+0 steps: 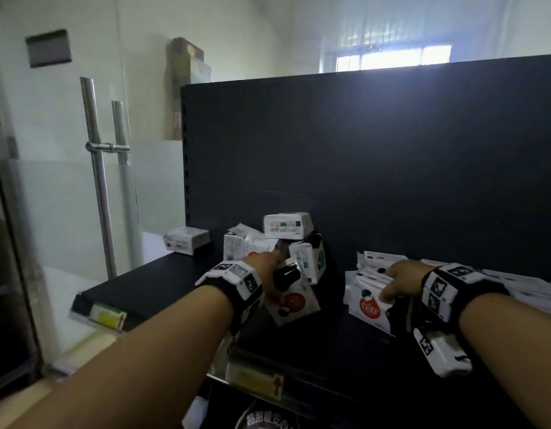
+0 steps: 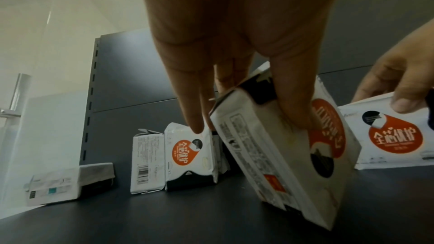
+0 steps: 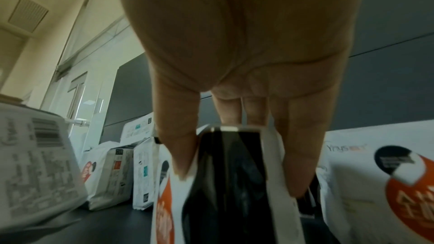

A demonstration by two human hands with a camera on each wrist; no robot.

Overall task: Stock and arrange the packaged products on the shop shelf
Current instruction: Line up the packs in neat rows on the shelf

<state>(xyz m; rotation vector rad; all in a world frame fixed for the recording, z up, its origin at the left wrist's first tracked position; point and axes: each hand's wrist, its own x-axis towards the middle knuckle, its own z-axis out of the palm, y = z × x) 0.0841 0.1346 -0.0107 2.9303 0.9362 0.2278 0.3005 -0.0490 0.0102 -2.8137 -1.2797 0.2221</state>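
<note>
On the black shelf (image 1: 175, 289) lie several white packs with an orange-red spot. My left hand (image 1: 268, 274) grips one tilted pack (image 1: 294, 301) whose lower corner stands on the shelf; in the left wrist view the thumb (image 2: 293, 99) presses its printed face and the fingers lie behind that tilted pack (image 2: 281, 155). My right hand (image 1: 391, 286) pinches another pack (image 1: 371, 308) from above by its top; its black end (image 3: 225, 183) shows in the right wrist view. A loose pile of packs (image 1: 286, 239) leans on the back panel behind my left hand.
A single pack (image 1: 187, 239) lies flat at the shelf's far left. More flat packs (image 1: 530, 286) spread along the right. Two packs (image 2: 190, 157) stand upright near the back panel (image 1: 391, 150). A glass door with steel handles (image 1: 97, 181) is on the left.
</note>
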